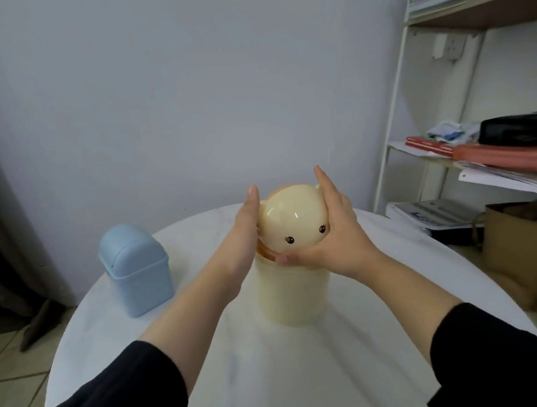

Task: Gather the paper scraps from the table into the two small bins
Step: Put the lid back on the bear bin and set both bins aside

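- Starting at the left of the frame, the blue bin (135,268) stands upright on the desk (278,383) with its swing lid shut, close to the rounded left edge and well apart from my hands.
- That edge drops to the tiled floor (6,359), so I would keep my left elbow in and not nudge the blue bin outward.
- My left hand (247,231) is flat, fingers straight and pointing up, its palm pressed against the left side of the dome lid (291,220).
- The yellow bin (292,289) sits in the middle of the desk, and its dome lid with the little face looks slightly tipped on the orange rim.
- I judge the step to be seating or turning this lid, so even pressure from both sides and a straight push down should keep the body from tipping.
- My right hand (339,232) cups the lid's right side, fingers up along it and thumb hooked across the front seam.
- I see no paper scraps on the desk; they may already be inside the bins, though I cannot tell.
- There is bare cloth in front and to the right.
- Past the right edge stand a cardboard box (528,260) and a shelf unit (472,16), so that side is tighter for wide swings.
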